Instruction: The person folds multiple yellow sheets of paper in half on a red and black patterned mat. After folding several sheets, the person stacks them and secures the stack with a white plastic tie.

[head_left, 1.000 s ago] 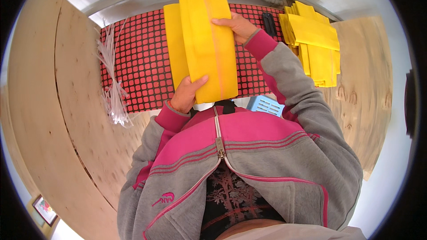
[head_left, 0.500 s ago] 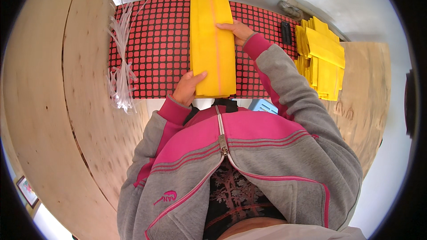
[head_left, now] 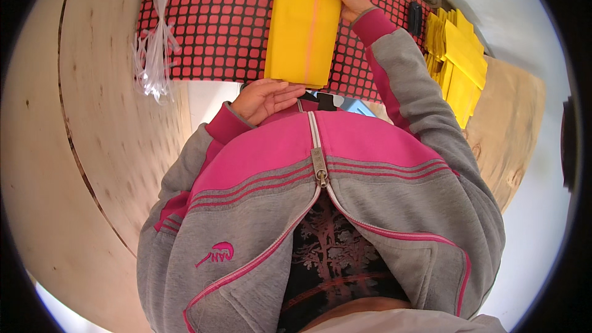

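Observation:
A long folded stack of yellow fabric point(head_left: 302, 31) with a pinkish line down its length lies on a red-and-black checked mat point(head_left: 216, 31); its far end runs out of view. My right hand point(head_left: 354, 5) grips the stack's right edge, thumb on top and the other fingers hidden beneath. At the near end is my left hand point(head_left: 264, 101), its fingers stretched out along the bottom edge of the fabric and its palm partly showing. It does not grip the stack.
A bundle of thin translucent plastic strips point(head_left: 159, 43) lies at the mat's left. To the right are a small black object point(head_left: 414, 18) and a pile of folded yellow pieces point(head_left: 459, 55) beside a wooden surface point(head_left: 509, 117). Wooden boards point(head_left: 105, 86) fill the left side; something light blue point(head_left: 359, 108) shows below the mat.
My left hand has let go of the stack's left edge and moved to its near end, fingers straightened. My right hand keeps its hold. The whole view has shifted, putting the mat higher.

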### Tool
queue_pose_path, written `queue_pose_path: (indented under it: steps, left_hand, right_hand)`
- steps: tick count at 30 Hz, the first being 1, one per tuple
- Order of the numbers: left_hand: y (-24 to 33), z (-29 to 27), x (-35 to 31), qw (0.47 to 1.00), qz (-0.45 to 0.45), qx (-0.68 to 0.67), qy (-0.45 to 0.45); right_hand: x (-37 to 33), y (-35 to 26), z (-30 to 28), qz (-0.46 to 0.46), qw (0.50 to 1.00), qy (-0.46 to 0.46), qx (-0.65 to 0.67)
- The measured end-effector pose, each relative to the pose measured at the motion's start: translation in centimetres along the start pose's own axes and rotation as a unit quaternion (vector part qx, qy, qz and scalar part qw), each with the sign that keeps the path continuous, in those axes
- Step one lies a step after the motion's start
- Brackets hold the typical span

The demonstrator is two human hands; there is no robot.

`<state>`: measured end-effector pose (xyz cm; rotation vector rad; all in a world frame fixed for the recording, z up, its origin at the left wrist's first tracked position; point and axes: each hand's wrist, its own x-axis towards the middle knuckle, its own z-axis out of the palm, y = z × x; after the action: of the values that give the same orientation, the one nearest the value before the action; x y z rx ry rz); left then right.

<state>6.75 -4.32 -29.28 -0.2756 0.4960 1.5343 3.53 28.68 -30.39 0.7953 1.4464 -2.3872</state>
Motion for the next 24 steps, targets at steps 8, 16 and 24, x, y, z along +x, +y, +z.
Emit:
queue_pose_path:
  steps: [8,16,24]
  left_hand:
    - [-0.7,-0.9,0.6,0.998,-0.029,-0.051,0.0]
    - [-0.5,-1.2,-0.4,0.997,-0.064,-0.014,0.033]
    - [2.1,-4.4,-4.3,0.944,0.097,0.197,0.248]
  right_hand:
    - [-0.1,0.1,0.4,-0.012,0.999,0.033,-0.018]
    - [-0.7,0.1,-0.1,0.012,0.999,0.036,-0.024]
    - [-0.6,1.4,-0.1,-0.028,0.999,0.028,0.01]
